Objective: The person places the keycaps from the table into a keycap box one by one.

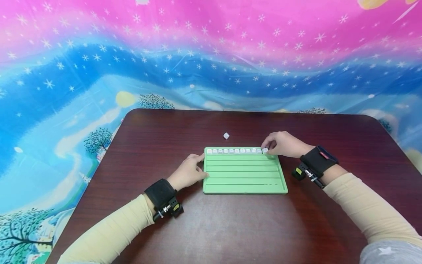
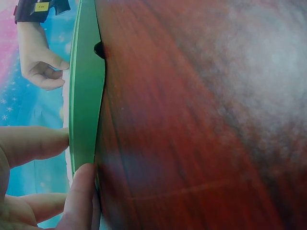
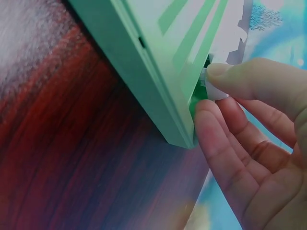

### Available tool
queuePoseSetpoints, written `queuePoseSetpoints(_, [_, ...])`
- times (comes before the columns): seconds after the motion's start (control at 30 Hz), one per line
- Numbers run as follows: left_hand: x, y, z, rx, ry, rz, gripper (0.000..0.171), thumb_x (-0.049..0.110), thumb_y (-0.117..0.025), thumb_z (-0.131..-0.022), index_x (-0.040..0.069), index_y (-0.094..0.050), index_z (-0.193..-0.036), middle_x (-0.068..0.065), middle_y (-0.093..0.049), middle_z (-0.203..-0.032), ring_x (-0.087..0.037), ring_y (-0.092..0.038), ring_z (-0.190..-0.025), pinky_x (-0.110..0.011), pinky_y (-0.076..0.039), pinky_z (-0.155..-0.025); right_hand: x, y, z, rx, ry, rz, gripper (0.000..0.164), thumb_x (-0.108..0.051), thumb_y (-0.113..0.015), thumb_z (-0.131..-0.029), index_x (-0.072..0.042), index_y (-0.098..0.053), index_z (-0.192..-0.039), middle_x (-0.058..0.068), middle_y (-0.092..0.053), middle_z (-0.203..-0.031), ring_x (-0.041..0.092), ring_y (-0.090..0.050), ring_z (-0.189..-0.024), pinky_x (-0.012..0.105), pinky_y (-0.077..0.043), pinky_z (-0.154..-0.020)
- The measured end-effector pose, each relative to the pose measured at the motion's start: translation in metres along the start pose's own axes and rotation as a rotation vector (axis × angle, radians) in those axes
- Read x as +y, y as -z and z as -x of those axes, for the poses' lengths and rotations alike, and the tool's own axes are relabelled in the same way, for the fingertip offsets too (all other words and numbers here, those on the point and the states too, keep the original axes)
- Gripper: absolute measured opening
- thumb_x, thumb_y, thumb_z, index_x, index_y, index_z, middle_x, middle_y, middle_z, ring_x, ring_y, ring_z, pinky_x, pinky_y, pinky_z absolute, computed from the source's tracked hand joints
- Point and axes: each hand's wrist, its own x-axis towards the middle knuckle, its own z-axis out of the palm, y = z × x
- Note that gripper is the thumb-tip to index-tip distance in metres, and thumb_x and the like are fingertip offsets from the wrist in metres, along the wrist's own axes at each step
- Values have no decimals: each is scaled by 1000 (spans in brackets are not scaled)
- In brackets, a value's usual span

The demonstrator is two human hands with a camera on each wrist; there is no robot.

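Observation:
A shallow green tray (image 1: 244, 179) with several long grooves lies on the table. Along its far groove runs a row of small white keycaps (image 1: 231, 151). At the right end of that row, my right hand (image 1: 287, 144) pinches one white keycap (image 3: 216, 88) between thumb and fingers, close against the tray. My left hand (image 1: 187, 171) holds the tray's left edge, its thumb and fingers spread along that side. In the left wrist view, fingertips (image 2: 82, 178) touch the tray's green side wall (image 2: 87, 96).
One loose white keycap (image 1: 226, 136) lies on the dark brown table (image 1: 165, 132), beyond the tray. Behind the table's far edge hangs a colourful cloth (image 1: 211, 55) with snowflakes and trees. Each wrist wears a black strap with a small camera.

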Motion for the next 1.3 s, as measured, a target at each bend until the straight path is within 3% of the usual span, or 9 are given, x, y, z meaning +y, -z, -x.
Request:
queuePoseSetpoints(0.9, [-1,-1,-2,3,-7,10,80,6,-77,-91,-3,-33,-157,-21,-43,-147,-13,-57,-79,-27,-49,-69,-5,-2,0,11,21,38,16,4,-73,-89,-5,-74,-102,7,-66,-102,22,-63,-89,41,-53,-79])
queuePoseSetpoints(1.3, [0,0,0,-2,-16,2,80,7,-77,-91,-3,-33,-157,-22,-43,-145,-13,-57,-78,-27,-49,-69,-5,-2,1,-4,27,43,21,1,-77,-88,-4,-75,-109,8,-67,-105,21,-64,-91,39,-54,-79])
